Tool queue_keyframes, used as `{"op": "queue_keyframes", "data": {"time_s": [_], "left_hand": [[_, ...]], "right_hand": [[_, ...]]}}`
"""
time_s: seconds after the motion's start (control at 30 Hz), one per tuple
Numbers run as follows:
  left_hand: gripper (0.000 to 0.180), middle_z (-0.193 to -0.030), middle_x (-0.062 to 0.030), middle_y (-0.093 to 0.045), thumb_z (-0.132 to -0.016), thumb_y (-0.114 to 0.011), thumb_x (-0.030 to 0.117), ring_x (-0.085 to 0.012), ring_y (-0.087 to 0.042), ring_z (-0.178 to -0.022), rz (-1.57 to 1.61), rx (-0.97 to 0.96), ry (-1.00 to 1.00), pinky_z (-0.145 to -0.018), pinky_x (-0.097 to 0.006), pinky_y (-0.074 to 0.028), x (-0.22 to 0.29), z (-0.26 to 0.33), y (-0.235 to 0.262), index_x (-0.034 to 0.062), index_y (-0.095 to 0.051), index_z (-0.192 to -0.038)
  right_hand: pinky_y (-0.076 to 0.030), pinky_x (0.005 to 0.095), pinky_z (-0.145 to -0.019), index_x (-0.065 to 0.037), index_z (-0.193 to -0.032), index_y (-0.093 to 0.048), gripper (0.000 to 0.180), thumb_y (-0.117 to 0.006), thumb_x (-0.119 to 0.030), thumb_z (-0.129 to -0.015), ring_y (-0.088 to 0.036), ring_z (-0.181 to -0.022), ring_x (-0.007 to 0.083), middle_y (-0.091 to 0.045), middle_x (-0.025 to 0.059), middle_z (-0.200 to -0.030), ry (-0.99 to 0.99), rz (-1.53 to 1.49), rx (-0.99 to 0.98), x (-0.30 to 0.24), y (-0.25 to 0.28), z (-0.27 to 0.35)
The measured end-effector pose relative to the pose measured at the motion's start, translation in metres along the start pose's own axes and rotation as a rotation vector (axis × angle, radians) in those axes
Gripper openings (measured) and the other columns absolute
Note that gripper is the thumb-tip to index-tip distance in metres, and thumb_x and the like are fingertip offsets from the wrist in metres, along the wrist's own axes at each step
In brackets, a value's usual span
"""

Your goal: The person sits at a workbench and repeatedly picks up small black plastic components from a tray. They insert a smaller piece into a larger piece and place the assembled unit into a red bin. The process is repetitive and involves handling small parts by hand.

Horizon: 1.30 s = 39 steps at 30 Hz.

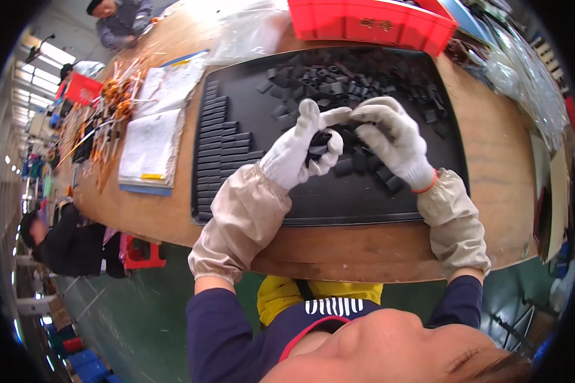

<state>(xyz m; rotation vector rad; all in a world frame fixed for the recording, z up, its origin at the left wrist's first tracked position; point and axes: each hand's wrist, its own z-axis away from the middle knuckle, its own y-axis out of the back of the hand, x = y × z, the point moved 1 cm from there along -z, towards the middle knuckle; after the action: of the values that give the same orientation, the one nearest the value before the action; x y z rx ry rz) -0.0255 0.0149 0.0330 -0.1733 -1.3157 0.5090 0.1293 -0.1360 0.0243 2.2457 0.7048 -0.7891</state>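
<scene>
My left hand, in a white glove, is curled round a few short black tubes; their ends show between the fingers. Its forefinger and thumb reach toward my right hand, also gloved in white. The right fingers are bent and pinched against the left fingertips; whatever they grip is hidden. Both hands are above a black tray. Loose black tube pieces lie heaped at the tray's far side, with several more under my right hand. On the left, black tubes lie side by side in stepped rows.
An open binder with papers lies left of the tray, beside a heap of orange and white wire-like pieces. A red crate and clear plastic bags stand beyond it. Other people sit at the far left and left.
</scene>
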Motion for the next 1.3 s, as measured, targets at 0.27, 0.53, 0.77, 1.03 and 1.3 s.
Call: {"op": "queue_keyframes", "data": {"time_s": [0.27, 0.53, 0.77, 1.03, 1.3], "left_hand": [[0.083, -0.080, 0.0016, -0.058, -0.094, -0.033, 0.081, -0.0057, -0.051, -0.064, -0.371, 0.034, 0.057, -0.053, -0.019, -0.037, -0.016, -0.009, -0.022, 0.0093, -0.063, -0.124], [0.048, -0.091, -0.0025, -0.064, -0.103, -0.057, 0.047, -0.0092, -0.056, -0.072, -0.081, 0.041, 0.005, -0.056, -0.023, -0.043, -0.025, -0.007, -0.016, 0.0051, -0.061, -0.126], [0.047, -0.111, -0.0105, -0.067, -0.103, -0.060, 0.040, -0.0096, -0.057, -0.080, 0.200, 0.003, 0.092, -0.061, -0.019, -0.049, -0.029, -0.012, -0.010, 0.0038, -0.058, -0.134], [0.046, -0.104, -0.0064, -0.067, -0.103, -0.060, 0.041, -0.0073, -0.059, -0.080, -0.133, 0.097, -0.096, -0.064, -0.020, -0.052, -0.033, -0.014, -0.012, 0.0032, -0.062, -0.129], [0.051, -0.098, -0.0022, -0.063, -0.104, -0.058, 0.043, -0.0058, -0.057, -0.079, 0.140, 0.110, -0.031, -0.062, -0.016, -0.048, -0.018, -0.011, -0.013, -0.0002, -0.063, -0.129]], "right_hand": [[-0.052, 0.0416, -0.087, -0.012, -0.097, -0.073, 0.021, -0.077, -0.009, -0.076, -0.065, -0.101, 0.0320, -0.069, 0.0091, -0.105, 0.081, 0.215, -0.144, -0.010, -0.001, 0.005], [-0.055, 0.0376, -0.082, -0.005, -0.095, -0.068, 0.013, -0.070, -0.002, -0.082, -0.066, -0.095, 0.0287, -0.065, 0.0104, -0.102, -0.090, 0.066, -0.068, 0.006, 0.007, 0.004], [-0.057, 0.0354, -0.080, -0.002, -0.099, -0.066, 0.011, -0.065, 0.000, -0.088, -0.068, -0.091, 0.0256, -0.063, 0.0121, -0.103, -0.195, -0.115, -0.012, 0.012, 0.002, 0.009], [-0.056, 0.0344, -0.084, -0.005, -0.107, -0.066, 0.017, -0.066, -0.004, -0.090, -0.069, -0.091, 0.0247, -0.066, 0.0110, -0.101, -0.273, -0.106, 0.024, 0.020, 0.003, 0.007], [-0.048, 0.0418, -0.087, -0.019, -0.101, -0.073, 0.016, -0.075, -0.021, -0.085, -0.062, -0.099, 0.0279, -0.066, 0.0024, -0.101, -0.080, 0.848, 0.102, 0.085, 0.048, -0.001]]}}
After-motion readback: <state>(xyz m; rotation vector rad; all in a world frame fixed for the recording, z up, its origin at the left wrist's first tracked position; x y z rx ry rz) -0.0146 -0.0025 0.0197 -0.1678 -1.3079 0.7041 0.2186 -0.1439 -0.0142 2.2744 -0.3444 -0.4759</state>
